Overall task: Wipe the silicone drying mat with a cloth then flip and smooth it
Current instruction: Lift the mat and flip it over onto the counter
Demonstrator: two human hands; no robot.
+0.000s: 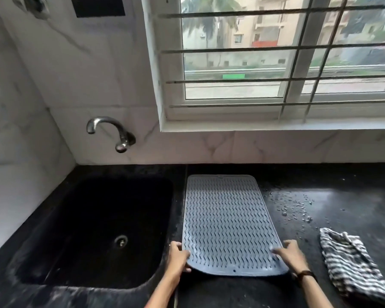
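A grey silicone drying mat (227, 218) with wavy ridges lies lengthwise on the black counter, to the right of the sink. Its near edge is lifted slightly off the counter. My left hand (178, 256) grips the near left corner, thumb on top. My right hand (291, 255) holds the near right corner, fingers resting on the ridges. A black-and-white striped cloth (351, 265) lies crumpled on the counter to the right of the mat, apart from both hands.
A black sink (93, 230) with a drain sits left of the mat, under a metal tap (111, 132) on the marble wall. Water droplets (296, 210) speckle the black counter (342, 192) right of the mat. A barred window is above.
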